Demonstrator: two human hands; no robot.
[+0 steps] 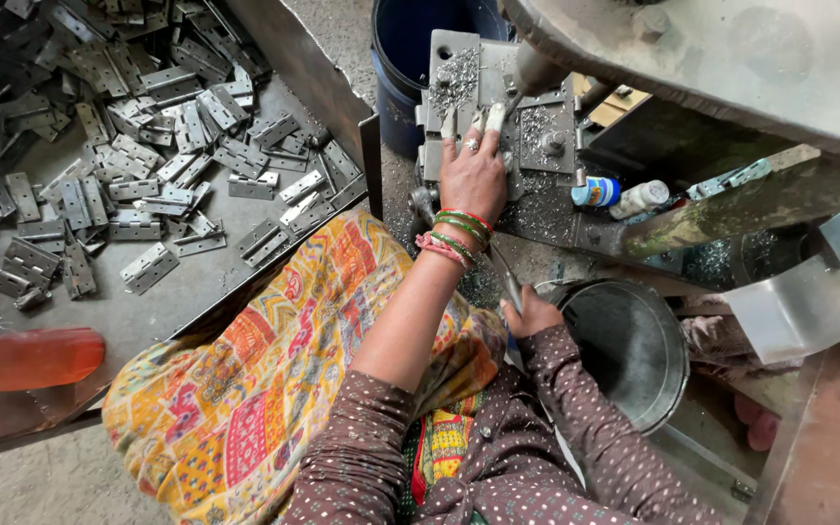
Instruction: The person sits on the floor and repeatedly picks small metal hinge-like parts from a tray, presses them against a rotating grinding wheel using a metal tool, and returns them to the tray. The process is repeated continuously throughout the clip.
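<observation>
Head view: left hand [473, 175] on jig [498, 107], fingertips half-hidden among shavings [537, 209].

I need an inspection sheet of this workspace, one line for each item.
Surface: press bed strewn with metal shavings.
Job's things: grey tray at left, heaped with metal hinges.
Clutter: two small bottles; metal bucket; blue drum.
Grippers: left hand lies flat on the bed; right hand grips a lever.
Cables: nothing seen.
Surroundings: concrete floor; orange object at left.
</observation>
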